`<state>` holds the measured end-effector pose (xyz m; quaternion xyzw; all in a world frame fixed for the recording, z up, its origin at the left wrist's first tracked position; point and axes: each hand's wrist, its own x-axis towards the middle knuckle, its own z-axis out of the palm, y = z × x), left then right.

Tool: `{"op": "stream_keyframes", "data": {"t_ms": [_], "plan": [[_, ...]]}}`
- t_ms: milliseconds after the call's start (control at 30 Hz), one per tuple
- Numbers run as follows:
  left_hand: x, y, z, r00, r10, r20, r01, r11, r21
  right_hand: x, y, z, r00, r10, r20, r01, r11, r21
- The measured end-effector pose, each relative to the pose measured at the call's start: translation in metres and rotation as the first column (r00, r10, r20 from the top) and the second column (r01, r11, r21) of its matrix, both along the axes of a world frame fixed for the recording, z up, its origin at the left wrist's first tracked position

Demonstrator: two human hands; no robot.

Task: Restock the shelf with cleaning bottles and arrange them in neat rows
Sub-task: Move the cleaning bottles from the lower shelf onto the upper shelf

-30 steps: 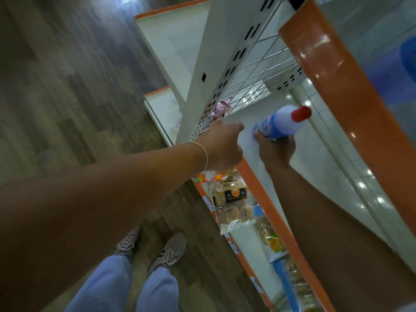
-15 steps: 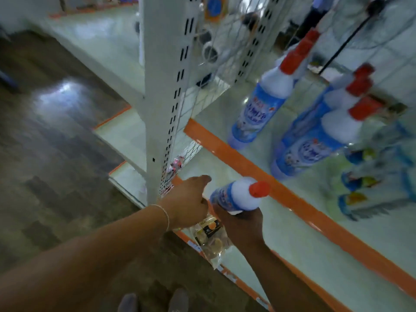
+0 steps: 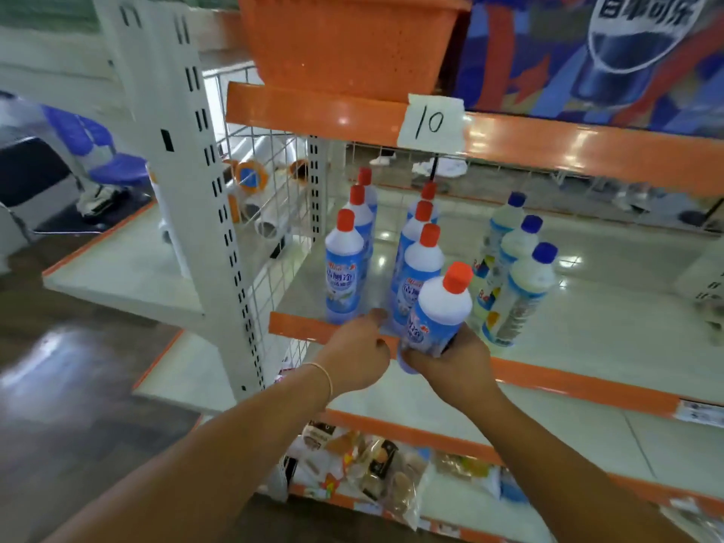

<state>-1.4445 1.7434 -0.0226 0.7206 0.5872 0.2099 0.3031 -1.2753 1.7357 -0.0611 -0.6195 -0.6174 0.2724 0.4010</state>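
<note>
Your left hand point(image 3: 358, 356) is loosely curled at the orange front lip of the shelf point(image 3: 297, 327), holding nothing, thumb near the base of the front-left bottle. Beyond it stand 2 rows of 3 red-capped bottles point(image 3: 344, 268). Your right hand point(image 3: 450, 360) is wrapped around the lower body of 1 more red-capped bottle point(image 3: 440, 311), tilted slightly right, cap up, just in front of the second row. Right of it stands 1 row of 3 blue-capped bottles point(image 3: 521, 284).

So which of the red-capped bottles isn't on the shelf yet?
The nearest red-capped bottle, gripped in the right hand at the shelf's orange front edge; the other six stand in two rows.
</note>
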Motion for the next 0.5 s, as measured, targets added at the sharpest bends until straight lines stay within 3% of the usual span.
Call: {"op": "stream_keyframes", "data": {"t_ms": [200, 300, 433, 500], "plan": [[0.027, 0.036, 0.032, 0.994, 0.074, 0.084, -0.085, 0.987, 0.137, 0.014, 0.024, 0.012, 1.000, -0.007, 0.009, 0.007, 1.000, -0.014], [0.031, 0.061, 0.023, 0.987, 0.107, 0.122, -0.111, 0.993, 0.028, 0.018, 0.033, 0.013, 1.000, -0.018, 0.022, 0.019, 0.999, -0.042], [0.034, 0.087, -0.007, 0.999, 0.029, -0.025, -0.029, 0.999, -0.028, 0.026, 0.046, 0.005, 0.999, 0.004, 0.050, 0.000, 0.997, -0.077], [0.038, 0.093, -0.019, 1.000, 0.003, -0.016, -0.003, 0.999, -0.050, 0.029, 0.053, 0.001, 0.997, 0.008, 0.075, -0.001, 0.996, -0.092]]}}
